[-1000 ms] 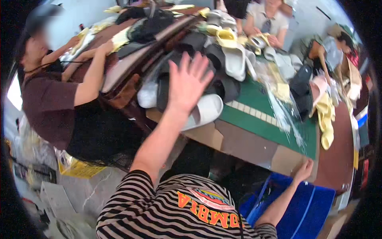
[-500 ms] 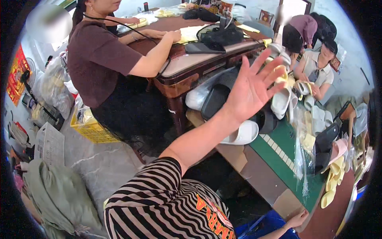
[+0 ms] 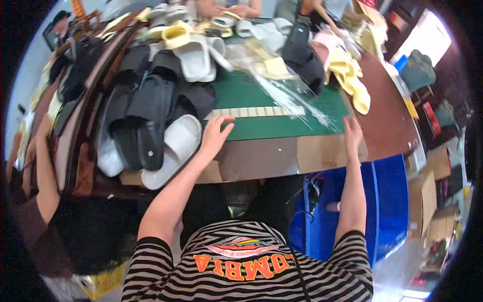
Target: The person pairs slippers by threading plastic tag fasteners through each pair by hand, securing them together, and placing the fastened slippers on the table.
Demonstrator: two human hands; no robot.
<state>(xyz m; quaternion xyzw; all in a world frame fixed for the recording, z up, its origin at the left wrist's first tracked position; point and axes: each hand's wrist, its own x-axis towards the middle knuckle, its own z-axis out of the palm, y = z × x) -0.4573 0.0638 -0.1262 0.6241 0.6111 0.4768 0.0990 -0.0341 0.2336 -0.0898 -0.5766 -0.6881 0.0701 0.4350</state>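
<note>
Above the front edge of a green cutting mat (image 3: pixel 236 132), my left hand (image 3: pixel 216 135) is open, thumb and fingers apart, with nothing in it. Beneath its fingertips starts a row of small pale rectangles (image 3: pixel 259 111) on the mat. A light grey slide slipper (image 3: pixel 183 138) lies just left of that hand, beside a pile of black slippers (image 3: pixel 148 108). At the mat's right end my right hand (image 3: pixel 353 135) hovers, slightly blurred, its fingers loosely extended and holding nothing visible. Yellow slippers (image 3: pixel 352 83) lie beyond it.
Clear plastic bags (image 3: pixel 287 98) lie across the mat. White slippers (image 3: pixel 195 58) and a yellow slipper (image 3: pixel 176 34) are heaped behind. A blue bin (image 3: pixel 390 201) stands right, below the brown table edge (image 3: pixel 251 158). Other people's hands show at the far side (image 3: pixel 229 9) and left.
My view has swung from the left to face the table. My left hand, raised and spread before, has come down to the mat. My right hand now shows at the mat's right end.
</note>
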